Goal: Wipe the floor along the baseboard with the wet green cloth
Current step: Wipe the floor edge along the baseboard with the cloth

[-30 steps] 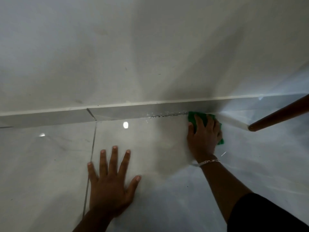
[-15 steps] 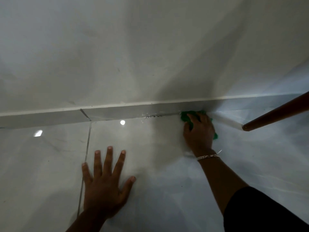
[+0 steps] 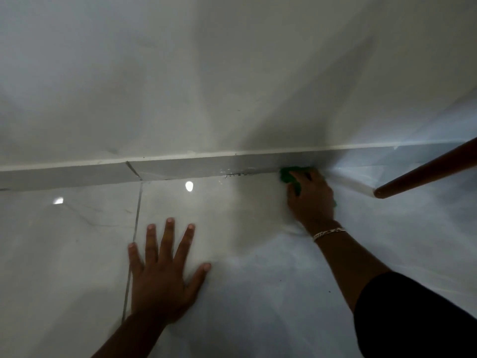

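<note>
Since one second ago, right hand (image 3: 311, 200) is pushing the green cloth (image 3: 287, 175) leftward along the baseboard (image 3: 180, 169); dark specks (image 3: 238, 174) at the seam are lying just left of it. Floor (image 3: 232, 306) is showing glossy, with a grout line (image 3: 134, 233) running toward me. Left hand (image 3: 162, 277) is resting flat on the tile, fingers (image 3: 167, 236) spread wide, holding nothing. Right fingers are curling over the cloth, pressing it where floor meets baseboard. Wooden leg (image 3: 426, 174) is slanting in at right, near the cloth, apart. Bracelet (image 3: 329, 233) is sitting on my right wrist.
</note>
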